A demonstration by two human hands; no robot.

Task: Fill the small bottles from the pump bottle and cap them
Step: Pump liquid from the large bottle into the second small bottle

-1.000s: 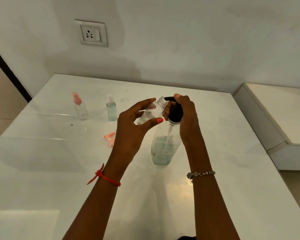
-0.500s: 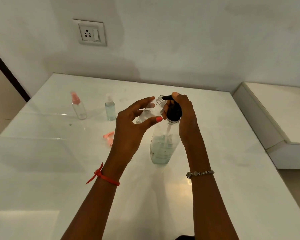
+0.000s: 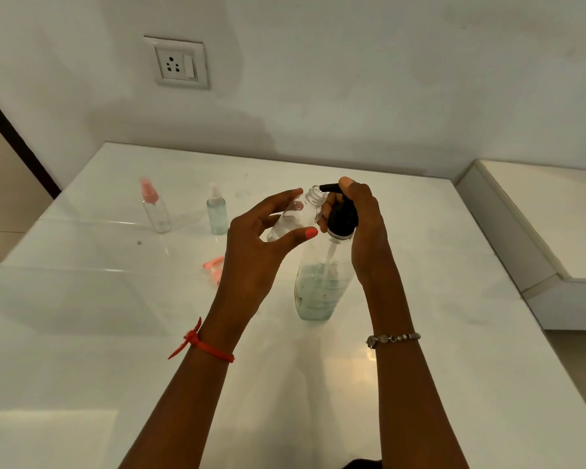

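Fingers (image 3: 281, 199) of the left hand (image 3: 251, 252) pinch the tilted small bottle (image 3: 300, 214), its mouth at the pump bottle (image 3: 318, 289) nozzle. The right hand (image 3: 366, 231) curls round the pump head (image 3: 342, 218). Likely light, slick plastic, best held mid-body.

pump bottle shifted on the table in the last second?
No. The pump bottle stands at the same offset as before, nearer and to the right of the white-capped small bottle, which rests on the table.

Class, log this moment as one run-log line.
phase: filling | left hand: holds small bottle at spout | right hand: grips pump | pink cap: on table
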